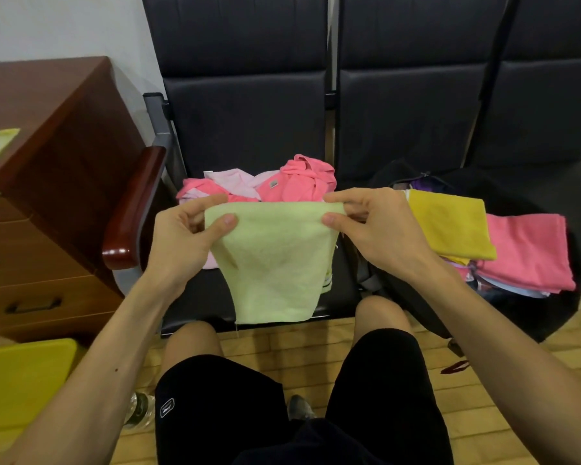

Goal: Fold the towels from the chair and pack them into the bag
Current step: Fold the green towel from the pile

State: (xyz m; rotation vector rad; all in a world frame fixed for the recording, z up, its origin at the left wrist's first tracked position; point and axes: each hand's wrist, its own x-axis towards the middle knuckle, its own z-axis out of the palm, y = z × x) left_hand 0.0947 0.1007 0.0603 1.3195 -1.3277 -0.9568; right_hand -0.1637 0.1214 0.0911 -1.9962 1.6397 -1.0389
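Observation:
A pale green towel (pixel 275 263) hangs in front of the black chair seat (pixel 195 300). My left hand (pixel 185 236) pinches its top left corner and my right hand (pixel 376 229) pinches its top right corner, so the top edge is stretched flat between them. Behind it, a heap of unfolded pink towels (pixel 292 182) lies on the seat. To the right, a black bag (pixel 413 297) sits open on the neighbouring seat, with a folded yellow towel (pixel 450 223) on top of a folded pink towel (pixel 530 250) in it.
A wooden chest of drawers (pixel 47 182) stands to the left, beside the chair's red-brown armrest (pixel 135 203). A yellow stool (pixel 21 380) and a bottle (pixel 141 407) are on the floor at lower left. My knees sit close to the seat's front edge.

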